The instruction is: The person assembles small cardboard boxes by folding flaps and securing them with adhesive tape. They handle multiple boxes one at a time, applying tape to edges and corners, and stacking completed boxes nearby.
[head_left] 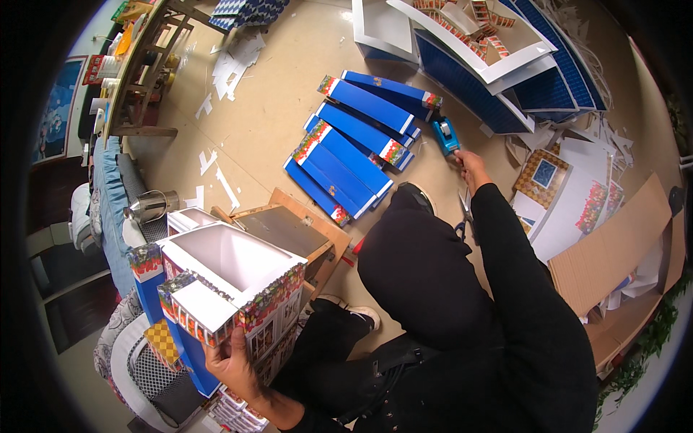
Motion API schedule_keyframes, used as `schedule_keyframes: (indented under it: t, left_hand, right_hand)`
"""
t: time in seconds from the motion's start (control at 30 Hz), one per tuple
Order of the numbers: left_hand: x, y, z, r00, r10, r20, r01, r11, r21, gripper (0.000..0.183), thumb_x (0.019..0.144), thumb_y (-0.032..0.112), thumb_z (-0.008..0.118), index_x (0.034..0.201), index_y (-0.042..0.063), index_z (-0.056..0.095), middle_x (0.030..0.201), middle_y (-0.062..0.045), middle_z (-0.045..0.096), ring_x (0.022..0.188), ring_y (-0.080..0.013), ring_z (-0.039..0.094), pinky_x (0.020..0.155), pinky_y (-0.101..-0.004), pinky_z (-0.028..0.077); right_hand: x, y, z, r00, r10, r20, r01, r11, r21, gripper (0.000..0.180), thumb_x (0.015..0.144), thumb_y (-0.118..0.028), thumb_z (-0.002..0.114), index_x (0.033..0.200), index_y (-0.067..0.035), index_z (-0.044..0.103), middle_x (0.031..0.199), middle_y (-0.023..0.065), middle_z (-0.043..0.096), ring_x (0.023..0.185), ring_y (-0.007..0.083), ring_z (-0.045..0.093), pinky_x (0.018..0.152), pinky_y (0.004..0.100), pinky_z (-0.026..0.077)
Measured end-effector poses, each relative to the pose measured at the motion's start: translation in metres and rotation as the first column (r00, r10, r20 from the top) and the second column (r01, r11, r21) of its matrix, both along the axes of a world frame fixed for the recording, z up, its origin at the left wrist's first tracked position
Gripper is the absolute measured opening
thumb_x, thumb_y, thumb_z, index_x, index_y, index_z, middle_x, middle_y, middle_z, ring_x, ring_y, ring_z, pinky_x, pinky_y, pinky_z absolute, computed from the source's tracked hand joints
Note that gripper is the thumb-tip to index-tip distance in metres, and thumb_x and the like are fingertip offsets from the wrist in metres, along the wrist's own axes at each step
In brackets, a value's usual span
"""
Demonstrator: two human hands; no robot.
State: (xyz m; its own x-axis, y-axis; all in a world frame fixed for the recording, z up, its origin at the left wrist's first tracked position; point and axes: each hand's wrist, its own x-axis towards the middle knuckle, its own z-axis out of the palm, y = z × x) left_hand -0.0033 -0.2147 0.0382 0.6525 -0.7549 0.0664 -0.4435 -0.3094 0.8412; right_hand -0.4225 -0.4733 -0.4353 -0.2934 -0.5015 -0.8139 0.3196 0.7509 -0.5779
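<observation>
My left hand (233, 360) holds the lower corner of a printed paper model building (273, 300), with its thumb on the front and the fingers beneath. The model has an open white box top, flower-print borders and blue side panels (189, 346). My right hand (472, 166) reaches to a teal tape dispenser (446, 135) on the floor, its fingertips at the near end. Several long blue folded card pieces (346, 168) with flower-print ends lie in a pile left of the dispenser. Scissors (464, 216) lie on the floor beside my right forearm.
A low wooden stool (319, 238) stands beside the model. Large blue-and-white card structures (471, 81) stand at the upper right. Printed sheets (568, 189) and an open cardboard box (612, 249) lie at the right. Paper scraps (238, 65) litter the floor; a wooden table (143, 76) is at the upper left.
</observation>
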Motion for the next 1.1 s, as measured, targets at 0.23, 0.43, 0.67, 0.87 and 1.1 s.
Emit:
schedule_keyframes:
  t: [0.23, 0.43, 0.67, 0.87, 1.1]
  left_hand:
    - [0.003, 0.001, -0.005, 1.0, -0.023, -0.015, 0.023, 0.999, -0.041, 0.038, 0.086, -0.003, 0.073, 0.121, -0.007, 0.06, 0.106, -0.01, 0.069, 0.092, -0.0139, 0.063, 0.085, -0.0265, 0.049]
    - [0.003, 0.001, -0.006, 1.0, -0.013, -0.009, 0.013, 0.999, -0.037, 0.037, 0.087, 0.0, 0.074, 0.121, -0.006, 0.06, 0.107, -0.01, 0.068, 0.092, -0.0142, 0.063, 0.085, -0.0268, 0.049]
    - [-0.002, -0.002, -0.006, 1.0, -0.025, 0.005, 0.025, 0.997, -0.073, 0.032, 0.089, 0.004, 0.074, 0.117, -0.005, 0.063, 0.106, -0.01, 0.07, 0.091, -0.0143, 0.064, 0.085, -0.0273, 0.049]
    - [-0.004, 0.002, -0.004, 0.999, -0.005, -0.043, 0.003, 0.998, -0.059, 0.041, 0.085, -0.002, 0.074, 0.123, -0.007, 0.06, 0.11, -0.01, 0.067, 0.095, -0.0142, 0.062, 0.088, -0.0272, 0.047]
    - [-0.006, -0.006, -0.002, 0.999, -0.044, -0.005, 0.044, 0.995, -0.086, 0.031, 0.088, -0.001, 0.072, 0.118, -0.005, 0.062, 0.107, -0.009, 0.068, 0.09, -0.0127, 0.062, 0.084, -0.0266, 0.048]
  right_hand:
    - [0.004, -0.004, 0.001, 0.993, -0.093, 0.075, 0.087, 0.994, 0.069, 0.01, 0.082, -0.014, 0.076, 0.078, -0.009, 0.068, 0.069, -0.0003, 0.063, 0.055, 0.0091, 0.05, 0.046, 0.0287, 0.033]
    - [-0.003, -0.002, -0.002, 0.981, -0.085, 0.175, 0.061, 0.989, 0.138, 0.014, 0.084, -0.031, 0.075, 0.077, -0.021, 0.067, 0.059, -0.0101, 0.05, 0.047, 0.0073, 0.029, 0.044, 0.0254, 0.021]
    - [-0.002, -0.012, 0.005, 0.999, 0.039, -0.019, -0.036, 0.988, 0.151, 0.018, 0.083, -0.029, 0.074, 0.069, -0.021, 0.066, 0.056, -0.0113, 0.047, 0.047, 0.0067, 0.032, 0.043, 0.0257, 0.025]
    - [-0.004, -0.015, -0.009, 0.994, 0.025, 0.105, -0.043, 0.984, 0.174, 0.022, 0.082, -0.021, 0.07, 0.062, -0.019, 0.06, 0.055, -0.0098, 0.048, 0.046, 0.0075, 0.033, 0.043, 0.0285, 0.026]
    - [-0.006, 0.02, -0.101, 0.883, 0.371, -0.287, -0.324, 0.925, 0.197, 0.015, 0.081, -0.019, 0.069, 0.069, -0.01, 0.064, 0.056, 0.0036, 0.057, 0.046, 0.0169, 0.051, 0.044, 0.0375, 0.037]
